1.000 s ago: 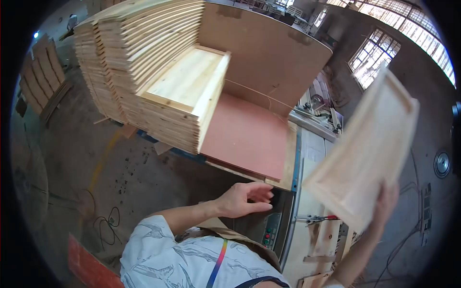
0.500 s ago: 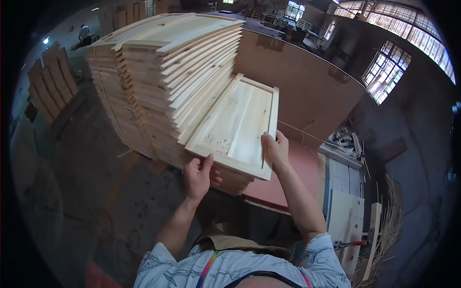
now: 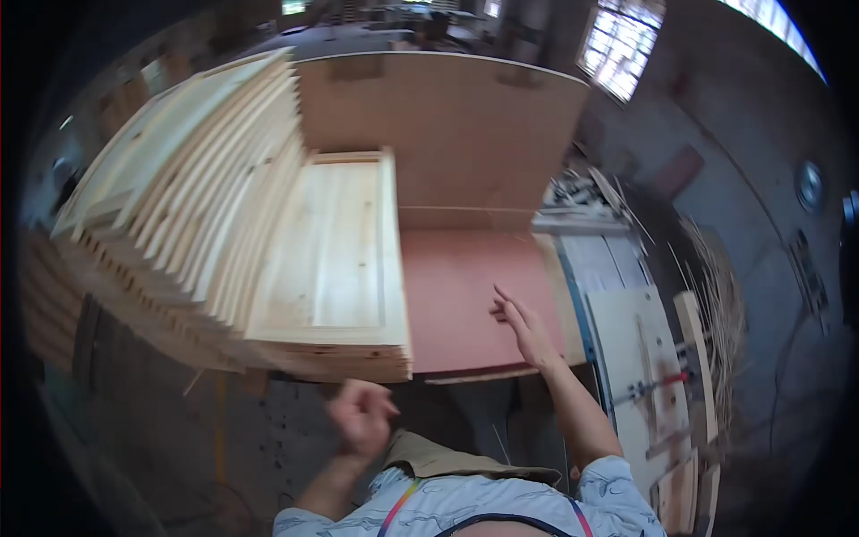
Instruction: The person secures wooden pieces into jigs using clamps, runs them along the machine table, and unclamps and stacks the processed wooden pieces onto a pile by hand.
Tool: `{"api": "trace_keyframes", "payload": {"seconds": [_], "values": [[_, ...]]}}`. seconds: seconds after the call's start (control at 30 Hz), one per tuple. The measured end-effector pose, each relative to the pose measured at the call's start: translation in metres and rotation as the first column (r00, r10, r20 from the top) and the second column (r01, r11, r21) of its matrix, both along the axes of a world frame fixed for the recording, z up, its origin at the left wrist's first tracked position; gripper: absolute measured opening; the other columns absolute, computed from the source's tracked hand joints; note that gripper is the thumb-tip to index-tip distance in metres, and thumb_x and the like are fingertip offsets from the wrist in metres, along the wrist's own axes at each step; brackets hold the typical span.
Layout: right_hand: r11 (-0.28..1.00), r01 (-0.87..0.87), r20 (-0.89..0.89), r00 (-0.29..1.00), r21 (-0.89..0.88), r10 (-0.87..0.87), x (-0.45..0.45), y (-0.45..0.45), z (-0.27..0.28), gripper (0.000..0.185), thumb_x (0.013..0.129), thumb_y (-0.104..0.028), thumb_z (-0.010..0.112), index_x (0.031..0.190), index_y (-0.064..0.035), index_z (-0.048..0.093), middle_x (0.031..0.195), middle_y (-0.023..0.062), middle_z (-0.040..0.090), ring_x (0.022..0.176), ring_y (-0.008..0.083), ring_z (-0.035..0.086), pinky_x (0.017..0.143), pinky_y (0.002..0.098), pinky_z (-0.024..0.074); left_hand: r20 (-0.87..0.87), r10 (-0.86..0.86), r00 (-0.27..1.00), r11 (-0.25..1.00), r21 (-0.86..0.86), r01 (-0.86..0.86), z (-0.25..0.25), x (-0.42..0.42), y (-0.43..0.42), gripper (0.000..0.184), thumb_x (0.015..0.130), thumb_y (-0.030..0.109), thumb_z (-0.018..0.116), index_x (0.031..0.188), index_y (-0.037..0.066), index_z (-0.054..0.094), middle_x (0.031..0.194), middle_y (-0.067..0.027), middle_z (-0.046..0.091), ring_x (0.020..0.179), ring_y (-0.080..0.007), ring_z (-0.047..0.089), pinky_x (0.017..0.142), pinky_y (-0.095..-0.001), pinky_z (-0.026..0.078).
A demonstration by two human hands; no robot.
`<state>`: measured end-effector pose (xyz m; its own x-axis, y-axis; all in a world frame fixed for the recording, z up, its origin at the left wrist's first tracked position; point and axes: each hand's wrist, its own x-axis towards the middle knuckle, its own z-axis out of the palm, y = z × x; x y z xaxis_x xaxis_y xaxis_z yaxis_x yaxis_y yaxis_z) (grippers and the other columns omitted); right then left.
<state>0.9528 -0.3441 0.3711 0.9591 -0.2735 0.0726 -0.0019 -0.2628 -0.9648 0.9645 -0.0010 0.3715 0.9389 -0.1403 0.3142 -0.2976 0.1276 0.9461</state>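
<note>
A framed wooden panel (image 3: 344,255) lies on top of a short stack of like panels, flat and apart from both hands. My left hand (image 3: 361,416) is just below the stack's near edge, fingers curled in, somewhat blurred, with nothing visible in it. Over the pink board (image 3: 456,300), right of the panel, my right hand (image 3: 521,324) has its fingers stretched out and holds nothing. A taller, leaning stack of similar panels (image 3: 192,188) rises directly to the left of the short one.
A brown upright board (image 3: 447,134) stands behind the panels. To the right are a pale work surface (image 3: 626,336), a clamp with a red handle (image 3: 671,379) and thin wood strips (image 3: 716,313). Barred windows (image 3: 622,45) are at the back.
Both hands have let go of the top panel, which now lies squarer on its stack. The right hand moved off it over the pink board; the left dropped below the edge. My view turned right.
</note>
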Motion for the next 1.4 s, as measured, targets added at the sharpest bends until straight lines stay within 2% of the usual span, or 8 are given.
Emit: {"api": "trace_keyframes", "payload": {"seconds": [0.1,0.33,0.63,0.77,0.83,0.93,1.17,1.4], "values": [[0.967,0.184,-0.222,0.950,-0.174,-0.220,-0.122,-0.037,-0.043,0.053,0.113,-0.040,0.050,0.147,-0.0013,0.060,0.132,0.0156,0.071,0.115,0.0183,0.067,0.105,0.0354,0.0508,-0.208,-0.591,0.780,0.724,0.289,0.626,0.002,-0.029,-0.083,0.017,0.099,0.018,0.075,0.095,0.002,0.075,0.078,-0.0078,0.075,0.065,-0.0108,0.070,0.060,-0.0261,0.055],[0.875,0.432,-0.244,0.844,-0.220,-0.478,-0.390,-0.024,-0.060,0.056,0.108,-0.048,0.056,0.134,0.0002,0.069,0.124,0.0228,0.072,0.113,0.0366,0.070,0.101,0.0425,0.0536,0.023,-0.928,0.372,0.360,0.319,0.877,0.037,-0.125,-0.329,0.012,0.102,0.012,0.069,0.102,0.000,0.073,0.084,-0.0056,0.072,0.070,-0.0117,0.067,0.068,-0.0283,0.054],[0.468,0.883,-0.408,0.442,0.039,-0.799,-0.691,0.067,-0.073,0.070,0.097,-0.059,0.069,0.139,-0.0025,0.067,0.123,0.0224,0.072,0.105,0.0342,0.072,0.094,0.0404,0.0565,0.578,-0.766,-0.283,0.275,0.691,0.668,0.108,-0.504,-0.711,0.024,0.099,0.020,0.073,0.112,-0.001,0.072,0.083,-0.0140,0.073,0.075,-0.0235,0.070,0.072,-0.0363,0.055],[-0.010,0.994,-0.428,0.038,0.109,-0.903,-0.761,0.140,-0.084,0.064,0.095,-0.043,0.078,0.143,-0.0040,0.064,0.114,0.0153,0.074,0.102,0.0233,0.070,0.092,0.0388,0.0565,-0.210,-0.585,-0.783,-0.052,0.974,-0.222,-0.004,-0.658,-0.815,0.044,0.093,0.032,0.077,0.121,-0.001,0.069,0.101,-0.0251,0.074,0.096,-0.0406,0.072,0.083,-0.0471,0.055],[-0.237,0.970,-0.411,-0.191,0.063,-0.891,-0.777,0.178,-0.092,0.066,0.094,-0.044,0.078,0.144,-0.0030,0.063,0.116,0.0142,0.073,0.105,0.0226,0.070,0.093,0.0383,0.0563,0.095,-0.631,-0.770,-0.060,0.983,0.171,-0.096,-0.700,-0.835,0.050,0.092,0.036,0.077,0.125,0.000,0.066,0.108,-0.0295,0.071,0.103,-0.0436,0.070,0.088,-0.0497,0.054],[-0.467,0.884,-0.509,-0.394,0.016,-0.765,-0.785,0.209,-0.065,0.065,0.095,-0.043,0.078,0.142,-0.0011,0.063,0.118,0.0144,0.073,0.107,0.0216,0.070,0.093,0.0382,0.0562,-0.059,-0.530,-0.846,-0.254,0.963,0.092,-0.181,-0.751,-0.830,0.048,0.094,0.038,0.076,0.119,-0.002,0.064,0.107,-0.0328,0.068,0.102,-0.0451,0.069,0.086,-0.0518,0.052],[-0.576,0.817,-0.009,-0.576,0.007,-0.818,-0.853,0.155,0.013,0.048,0.089,-0.020,0.083,0.130,0.0014,0.069,0.105,0.0088,0.072,0.098,0.0176,0.069,0.088,0.0336,0.0555,0.225,-0.569,-0.791,0.058,0.970,0.235,-0.040,-0.745,-0.764,0.029,0.103,0.030,0.064,0.108,0.002,0.063,0.078,-0.0253,0.068,0.076,-0.0490,0.066,0.066,-0.0554,0.049],[-0.630,0.775,0.328,-0.584,-0.047,-0.743,-0.901,-0.095,0.129,0.068,0.096,-0.037,0.080,0.143,0.0069,0.058,0.113,0.0109,0.073,0.106,0.0158,0.069,0.096,0.0309,0.0541,0.633,-0.756,-0.165,0.405,0.651,0.642,0.169,-0.646,-0.759,0.030,0.101,0.030,0.067,0.110,0.002,0.062,0.082,-0.0239,0.070,0.080,-0.0469,0.069,0.070,-0.0529,0.054]]}}
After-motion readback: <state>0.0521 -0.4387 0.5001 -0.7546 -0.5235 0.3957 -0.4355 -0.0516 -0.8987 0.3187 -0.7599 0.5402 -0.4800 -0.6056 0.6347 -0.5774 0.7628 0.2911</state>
